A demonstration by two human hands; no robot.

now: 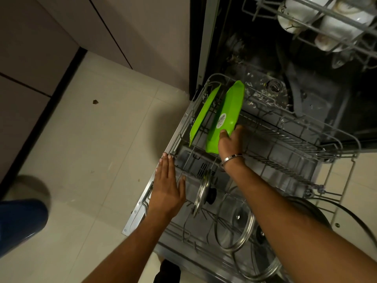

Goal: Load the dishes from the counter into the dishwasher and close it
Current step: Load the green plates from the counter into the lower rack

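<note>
- Green plate [226, 117]: stands on edge among the tines at the far left end of the lower rack [285, 139], label side showing, leaning slightly toward the tub.
- Right hand [230, 144]: curled round the near lower edge of that plate, thumb on its face, fingers behind it. The plate is held, not yet released.
- Second green plate [204, 115]: on edge in the same rack, just left of the held plate and parallel to it, apart from it by a row of tines.
- Left hand [168, 186]: flat, fingers straight and together, holding nothing; fingertips rest at the left rim of the lower rack, near side of the plates.
- Glass lids [236, 219]: several stand in the near half of the lower rack, nearer the person than the plates; a steel lid [202, 193] stands upright between them and the plates.
- Upper rack [318, 21]: above and beyond the lower rack, loaded with white cups.
- Dishwasher door [140, 207]: lowered flat under the pulled-out lower rack. The counter is not in view.
- Step in hand, by judgement: seating a plate in the lower rack; loading is partly done, closing is not begun.
- Next move calls for: confirming the plate sits firm between tines before letting go, so it does not tip onto its neighbour.
</note>
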